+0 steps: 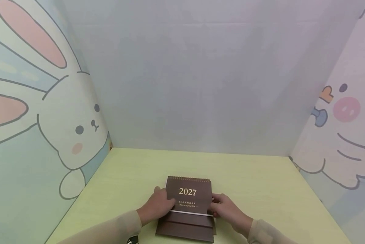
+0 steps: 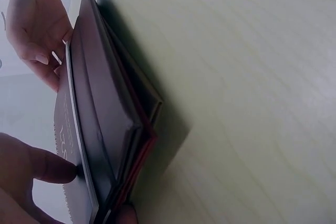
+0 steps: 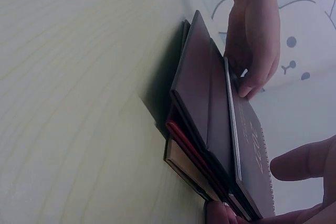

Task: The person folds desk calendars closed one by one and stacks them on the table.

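Note:
A dark brown spiral-bound desk calendar, its cover printed "2027" in gold, lies at the front middle of the table. Dark brown panels stick out below its pages towards the person. Under them, the right wrist view shows a red-edged layer and a tan-brown layer, slightly fanned apart. My left hand grips the left side, thumb on the cover and a fingertip at the underside. At the opposite side my right hand holds the edge, a finger beneath and the thumb above the cover.
The pale yellow wood-grain table reaches back to a plain grey-white wall. Side panels stand at both edges, a rabbit drawing on the left one and a white cartoon animal on the right. A dark object shows by the left sleeve.

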`<state>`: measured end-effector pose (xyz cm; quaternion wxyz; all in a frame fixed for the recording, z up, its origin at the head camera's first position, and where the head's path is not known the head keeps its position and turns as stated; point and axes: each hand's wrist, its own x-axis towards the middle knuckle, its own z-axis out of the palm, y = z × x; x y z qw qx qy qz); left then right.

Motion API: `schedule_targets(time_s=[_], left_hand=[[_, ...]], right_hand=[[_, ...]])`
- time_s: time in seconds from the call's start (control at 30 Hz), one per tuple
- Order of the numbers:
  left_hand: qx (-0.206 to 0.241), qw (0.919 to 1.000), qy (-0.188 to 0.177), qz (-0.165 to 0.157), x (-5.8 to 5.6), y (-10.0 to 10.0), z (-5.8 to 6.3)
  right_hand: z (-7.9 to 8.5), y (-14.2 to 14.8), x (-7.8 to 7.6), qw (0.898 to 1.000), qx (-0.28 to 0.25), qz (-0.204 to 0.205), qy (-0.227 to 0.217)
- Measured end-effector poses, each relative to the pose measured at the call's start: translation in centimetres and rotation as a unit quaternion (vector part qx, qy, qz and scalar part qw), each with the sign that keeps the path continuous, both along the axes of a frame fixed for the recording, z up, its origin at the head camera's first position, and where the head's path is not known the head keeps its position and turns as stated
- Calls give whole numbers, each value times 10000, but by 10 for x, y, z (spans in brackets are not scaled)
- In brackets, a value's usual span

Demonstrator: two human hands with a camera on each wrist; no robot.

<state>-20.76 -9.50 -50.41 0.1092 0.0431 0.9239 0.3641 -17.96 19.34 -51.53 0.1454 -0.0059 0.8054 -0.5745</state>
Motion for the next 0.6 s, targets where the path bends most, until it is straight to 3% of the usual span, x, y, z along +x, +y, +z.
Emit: schedule_targets(time_s=[0.13,0.23,0.37,0.43,0.5,0.6], left_hand=[[48,9999,15,-139,-3,-5,1],[13,9997,109,-211,-7,-12,0],[-574,9944,812,-363,-17,-30,-3],[-1105,9833,1336,-546,-26,-42,-5],[-1627,9657,1852,-821,-39,-55,-8],[-2186,9388,2369,-1212,-58,-77,-12]], right_hand=[[-4,1,-2,9998,166,-69,29],[-7,4,-3,9975,626,-158,290],[-9,17,-8,9804,1626,-244,1089],[-9,27,-12,9658,2108,-209,1496],[-8,40,-17,9482,2543,-79,1903],[-8,61,-25,9091,3229,90,2629]])
